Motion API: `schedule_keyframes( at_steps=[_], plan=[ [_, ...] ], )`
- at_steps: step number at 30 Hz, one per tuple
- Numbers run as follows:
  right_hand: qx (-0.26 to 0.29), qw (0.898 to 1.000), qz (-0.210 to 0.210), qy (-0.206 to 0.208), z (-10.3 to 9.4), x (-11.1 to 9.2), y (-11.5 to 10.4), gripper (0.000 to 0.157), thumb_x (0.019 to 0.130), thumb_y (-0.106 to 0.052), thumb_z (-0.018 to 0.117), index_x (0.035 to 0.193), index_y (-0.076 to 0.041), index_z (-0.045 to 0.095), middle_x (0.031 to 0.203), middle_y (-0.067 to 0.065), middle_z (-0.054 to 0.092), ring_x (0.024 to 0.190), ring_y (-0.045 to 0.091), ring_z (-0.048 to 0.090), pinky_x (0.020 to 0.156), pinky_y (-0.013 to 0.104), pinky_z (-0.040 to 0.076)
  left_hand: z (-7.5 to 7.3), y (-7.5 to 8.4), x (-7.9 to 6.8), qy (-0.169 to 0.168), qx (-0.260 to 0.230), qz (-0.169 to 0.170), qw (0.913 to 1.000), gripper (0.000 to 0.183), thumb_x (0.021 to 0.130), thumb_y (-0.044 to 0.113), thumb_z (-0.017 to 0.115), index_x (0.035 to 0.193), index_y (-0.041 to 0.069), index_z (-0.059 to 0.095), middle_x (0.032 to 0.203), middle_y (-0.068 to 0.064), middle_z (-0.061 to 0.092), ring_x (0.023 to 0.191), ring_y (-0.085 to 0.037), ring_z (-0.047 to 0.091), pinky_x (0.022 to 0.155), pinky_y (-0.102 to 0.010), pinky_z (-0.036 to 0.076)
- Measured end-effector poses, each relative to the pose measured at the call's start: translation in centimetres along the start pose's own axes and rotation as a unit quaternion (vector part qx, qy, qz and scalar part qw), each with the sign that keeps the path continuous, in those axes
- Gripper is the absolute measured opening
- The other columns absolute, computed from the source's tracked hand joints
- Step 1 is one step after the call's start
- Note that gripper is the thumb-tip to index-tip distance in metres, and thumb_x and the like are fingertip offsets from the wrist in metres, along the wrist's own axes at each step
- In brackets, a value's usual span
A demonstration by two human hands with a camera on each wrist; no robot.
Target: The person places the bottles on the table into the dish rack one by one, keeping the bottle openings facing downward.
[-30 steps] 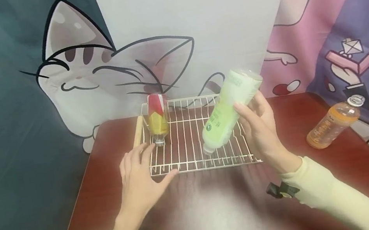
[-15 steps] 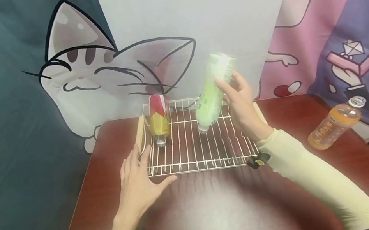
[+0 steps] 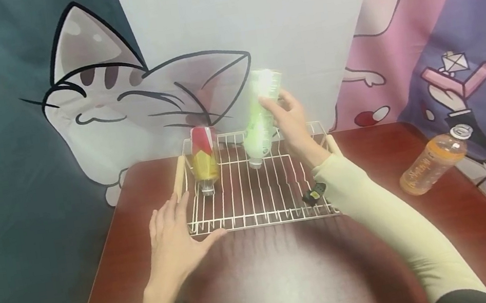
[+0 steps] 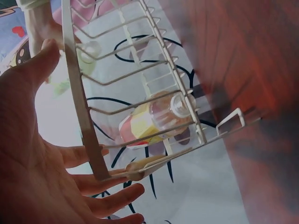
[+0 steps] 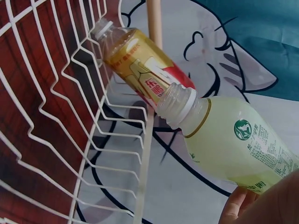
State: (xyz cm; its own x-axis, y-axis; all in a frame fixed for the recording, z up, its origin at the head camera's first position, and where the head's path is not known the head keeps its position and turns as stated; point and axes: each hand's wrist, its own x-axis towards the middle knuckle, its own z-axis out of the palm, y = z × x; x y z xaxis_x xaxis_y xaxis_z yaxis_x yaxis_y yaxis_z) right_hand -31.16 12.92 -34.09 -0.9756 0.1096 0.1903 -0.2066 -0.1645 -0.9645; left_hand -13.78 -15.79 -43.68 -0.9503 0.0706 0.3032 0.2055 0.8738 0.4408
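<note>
A white wire dish rack (image 3: 267, 224) with wooden side handles stands on the table. My right hand (image 3: 291, 121) grips a pale green plastic bottle (image 3: 259, 120), neck down and slightly tilted, over the rack's back middle. In the right wrist view, that bottle's threaded neck (image 5: 177, 105) shows no cap. A red-and-yellow plastic bottle (image 3: 204, 159) leans neck down in the rack's left side. My left hand (image 3: 170, 252) is at the rack's front left corner with fingers spread; whether they touch the frame, I cannot tell.
An orange-labelled clear bottle (image 3: 433, 163) leans on the right of the reddish-brown table (image 3: 298, 278). Behind the table hangs a cloth with a cartoon cat (image 3: 106, 139).
My right hand has carried the green bottle left and away from me, over the rack's back, turning it more upright. The left hand has barely moved.
</note>
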Motion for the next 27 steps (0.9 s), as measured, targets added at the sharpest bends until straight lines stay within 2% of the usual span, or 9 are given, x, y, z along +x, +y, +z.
schedule_keyframes(
  at_steps=[4,7,11,15,19,27],
  plan=[
    [-0.025,0.999,0.019,-0.018,1.6,0.3,1.3,0.051,0.104,-0.029,0.076,0.15,-0.011,0.064,0.123,0.006,0.07,0.104,0.021,0.072,0.102,0.045,0.061,-0.3,-0.2,-0.1,0.014,0.007,0.003,0.9999,0.122,0.078,0.069,0.09,0.167,0.001,0.043,0.171,-0.028,0.042,0.152,-0.053,0.04,0.131,-0.069,0.016],
    [-0.041,0.998,0.036,-0.021,2.6,0.4,2.3,0.052,0.105,-0.032,0.077,0.151,-0.012,0.064,0.13,0.009,0.071,0.108,0.022,0.071,0.103,0.047,0.06,-0.5,-0.1,-0.1,0.006,0.009,-0.003,0.9999,0.122,0.078,0.069,0.091,0.167,0.001,0.043,0.172,-0.027,0.042,0.151,-0.053,0.041,0.13,-0.07,0.017],
    [-0.056,0.997,0.053,-0.022,3.7,0.5,3.8,0.055,0.104,-0.033,0.078,0.152,-0.011,0.063,0.135,0.013,0.07,0.111,0.025,0.07,0.102,0.047,0.06,-0.9,0.1,0.1,-0.009,0.015,-0.014,0.9998,0.122,0.078,0.07,0.09,0.167,0.001,0.043,0.171,-0.027,0.043,0.15,-0.053,0.042,0.126,-0.071,0.026],
    [-0.072,0.995,0.056,-0.03,4.4,0.5,5.1,0.058,0.104,-0.033,0.077,0.154,-0.009,0.061,0.135,0.017,0.071,0.115,0.03,0.071,0.102,0.049,0.061,-1.0,0.0,0.3,0.002,0.025,-0.004,0.9997,0.122,0.076,0.072,0.09,0.166,0.002,0.046,0.169,-0.025,0.047,0.15,-0.052,0.042,0.121,-0.072,0.032],
    [-0.074,0.995,0.064,-0.027,4.9,0.6,5.9,0.058,0.103,-0.029,0.078,0.154,-0.008,0.06,0.137,0.019,0.07,0.118,0.033,0.072,0.103,0.05,0.061,-0.8,0.0,0.4,0.011,0.028,0.004,0.9996,0.121,0.077,0.077,0.086,0.165,0.003,0.048,0.168,-0.023,0.049,0.151,-0.051,0.041,0.12,-0.071,0.033],
    [-0.109,0.99,0.082,-0.029,5.2,0.5,6.3,0.062,0.102,-0.03,0.079,0.156,-0.007,0.06,0.142,0.019,0.069,0.124,0.036,0.069,0.105,0.051,0.059,-0.8,0.1,0.4,-0.009,0.027,-0.006,0.9996,0.118,0.081,0.077,0.083,0.166,0.003,0.047,0.169,-0.024,0.046,0.153,-0.05,0.038,0.123,-0.071,0.03]
  ],
)
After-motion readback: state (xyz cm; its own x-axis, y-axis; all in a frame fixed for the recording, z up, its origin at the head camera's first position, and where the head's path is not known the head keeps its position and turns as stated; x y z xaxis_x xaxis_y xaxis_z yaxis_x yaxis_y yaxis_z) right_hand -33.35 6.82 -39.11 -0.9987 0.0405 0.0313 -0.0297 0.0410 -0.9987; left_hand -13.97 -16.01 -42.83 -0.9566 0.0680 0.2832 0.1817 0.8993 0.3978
